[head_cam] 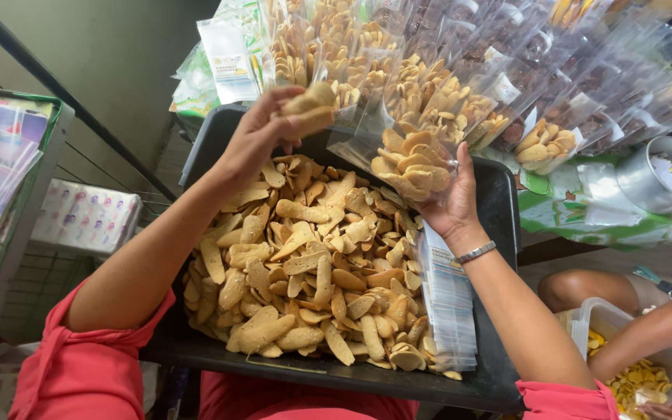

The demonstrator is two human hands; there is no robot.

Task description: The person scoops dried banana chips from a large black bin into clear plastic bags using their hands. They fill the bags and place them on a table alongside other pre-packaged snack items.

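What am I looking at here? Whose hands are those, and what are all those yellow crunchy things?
The camera sits on a person's head and looks down, so you see that person's own two arms. The left hand holds a few pale golden oval crackers above a big black plastic tray heaped with the same crackers. The right hand holds a clear plastic bag partly filled with crackers. A stack of empty clear bags lies in the tray. Behind it are many filled bags. At the lower right, another person's arm reaches over a clear tub of yellow chips.
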